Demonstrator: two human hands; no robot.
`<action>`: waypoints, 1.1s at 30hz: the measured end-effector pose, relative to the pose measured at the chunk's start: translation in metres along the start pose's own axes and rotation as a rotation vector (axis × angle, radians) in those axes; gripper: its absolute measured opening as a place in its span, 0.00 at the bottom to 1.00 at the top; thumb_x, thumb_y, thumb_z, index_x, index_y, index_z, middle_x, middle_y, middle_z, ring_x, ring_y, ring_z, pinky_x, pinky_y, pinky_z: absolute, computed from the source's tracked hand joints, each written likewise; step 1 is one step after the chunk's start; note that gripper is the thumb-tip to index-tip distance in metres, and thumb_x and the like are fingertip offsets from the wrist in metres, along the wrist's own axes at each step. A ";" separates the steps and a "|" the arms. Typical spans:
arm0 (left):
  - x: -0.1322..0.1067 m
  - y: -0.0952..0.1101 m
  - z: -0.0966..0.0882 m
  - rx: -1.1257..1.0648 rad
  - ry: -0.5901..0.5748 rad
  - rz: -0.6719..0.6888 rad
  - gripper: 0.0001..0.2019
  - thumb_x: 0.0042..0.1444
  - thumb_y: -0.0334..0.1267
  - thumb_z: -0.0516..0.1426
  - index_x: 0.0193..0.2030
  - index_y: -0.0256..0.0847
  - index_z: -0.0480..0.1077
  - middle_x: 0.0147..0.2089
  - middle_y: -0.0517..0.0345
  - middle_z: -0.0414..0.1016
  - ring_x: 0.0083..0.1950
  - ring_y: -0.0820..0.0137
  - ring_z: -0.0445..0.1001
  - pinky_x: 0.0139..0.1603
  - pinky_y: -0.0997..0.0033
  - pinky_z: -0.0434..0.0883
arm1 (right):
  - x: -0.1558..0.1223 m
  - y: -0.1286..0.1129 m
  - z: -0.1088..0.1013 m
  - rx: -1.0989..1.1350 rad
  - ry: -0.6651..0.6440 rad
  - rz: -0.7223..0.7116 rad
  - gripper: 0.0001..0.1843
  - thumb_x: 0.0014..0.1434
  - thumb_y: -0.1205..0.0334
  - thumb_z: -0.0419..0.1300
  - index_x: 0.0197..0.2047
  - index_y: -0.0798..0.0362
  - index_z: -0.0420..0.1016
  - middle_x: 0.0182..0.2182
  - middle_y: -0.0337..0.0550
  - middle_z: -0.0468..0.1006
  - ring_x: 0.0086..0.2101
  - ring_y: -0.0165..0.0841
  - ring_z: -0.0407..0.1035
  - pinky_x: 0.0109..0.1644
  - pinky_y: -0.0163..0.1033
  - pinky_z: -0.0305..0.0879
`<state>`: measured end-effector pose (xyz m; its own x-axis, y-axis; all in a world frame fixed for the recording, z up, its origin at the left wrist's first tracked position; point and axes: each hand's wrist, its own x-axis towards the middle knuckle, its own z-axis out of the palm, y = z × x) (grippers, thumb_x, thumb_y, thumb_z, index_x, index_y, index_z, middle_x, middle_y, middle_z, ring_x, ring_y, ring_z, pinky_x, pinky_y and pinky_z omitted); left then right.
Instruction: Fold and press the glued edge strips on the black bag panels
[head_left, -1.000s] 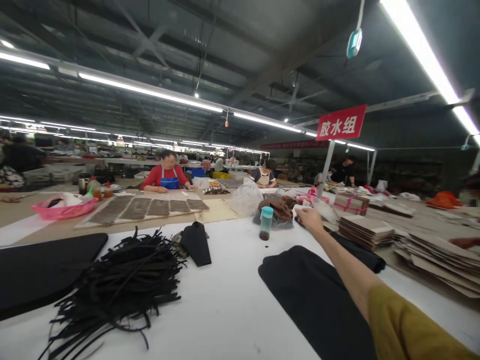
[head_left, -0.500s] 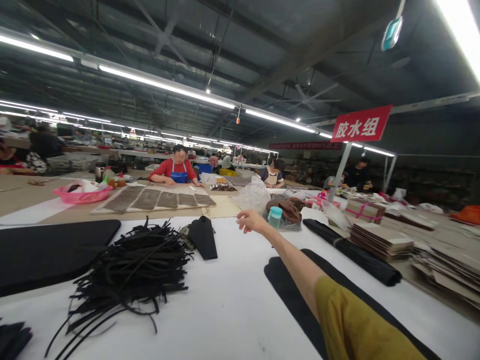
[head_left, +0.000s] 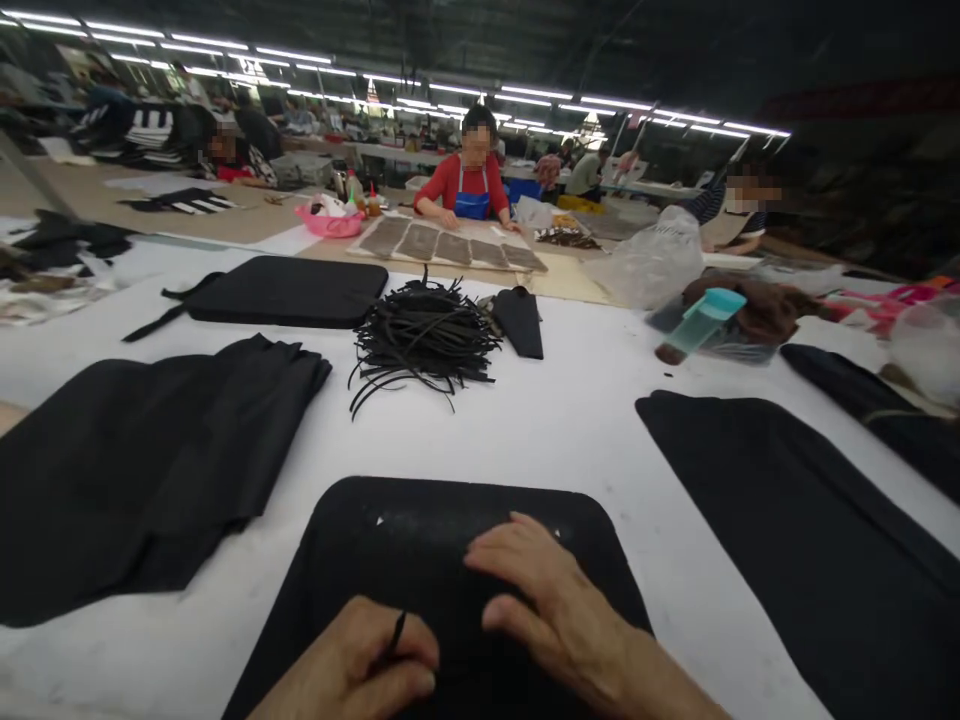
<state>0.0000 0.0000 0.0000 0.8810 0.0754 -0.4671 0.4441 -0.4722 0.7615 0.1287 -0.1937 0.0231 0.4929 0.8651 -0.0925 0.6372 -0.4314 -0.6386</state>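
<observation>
A black panel with rounded corners (head_left: pixel 450 560) lies in front of me, with two small white marks near its far edge. Over its near part, my left hand (head_left: pixel 367 655) is closed on a thin black strip (head_left: pixel 398 630), whose end sticks up between thumb and fingers. My right hand (head_left: pixel 544 600) rests on or just above the panel's right half, fingers stretched out and thumb apart, holding nothing. Beyond the panel lies a heap of black strips (head_left: pixel 427 330), beside a tapered dark piece (head_left: pixel 519 322).
Black sheets (head_left: pixel 150 470) are stacked at left, and a thick black panel (head_left: pixel 289 290) lies behind them. At right are another black panel (head_left: pixel 810 520) and a teal-capped container (head_left: pixel 701 325), tipped over. A co-worker in red (head_left: pixel 472 180) sits across the table.
My right arm was stretched out toward the teal-capped container; now it is drawn back over the black panel. My left hand has come into view with a strip. The view has tilted down.
</observation>
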 end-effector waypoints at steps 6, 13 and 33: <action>-0.001 0.019 -0.008 0.074 -0.112 0.023 0.07 0.51 0.40 0.53 0.31 0.46 0.72 0.32 0.66 0.72 0.39 0.69 0.69 0.39 0.77 0.62 | -0.042 0.016 0.037 0.256 -0.227 0.306 0.11 0.57 0.49 0.54 0.41 0.40 0.74 0.39 0.35 0.75 0.42 0.32 0.68 0.44 0.32 0.62; 0.005 0.000 -0.014 0.048 0.003 0.025 0.09 0.54 0.42 0.50 0.29 0.43 0.68 0.30 0.65 0.69 0.36 0.70 0.68 0.37 0.76 0.61 | -0.059 0.049 0.034 0.130 0.009 0.376 0.13 0.61 0.55 0.48 0.32 0.47 0.71 0.29 0.36 0.73 0.33 0.31 0.67 0.38 0.32 0.61; 0.030 -0.050 -0.051 -0.121 0.276 -0.098 0.08 0.47 0.41 0.53 0.25 0.39 0.66 0.21 0.66 0.60 0.26 0.73 0.58 0.28 0.73 0.55 | -0.039 0.119 0.030 0.379 0.137 0.653 0.20 0.53 0.43 0.51 0.23 0.51 0.66 0.18 0.35 0.62 0.21 0.30 0.58 0.26 0.35 0.54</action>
<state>0.0129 0.0701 -0.0291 0.8365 0.3589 -0.4140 0.5309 -0.3445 0.7742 0.1674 -0.2707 -0.0721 0.7845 0.4146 -0.4612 -0.0429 -0.7056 -0.7073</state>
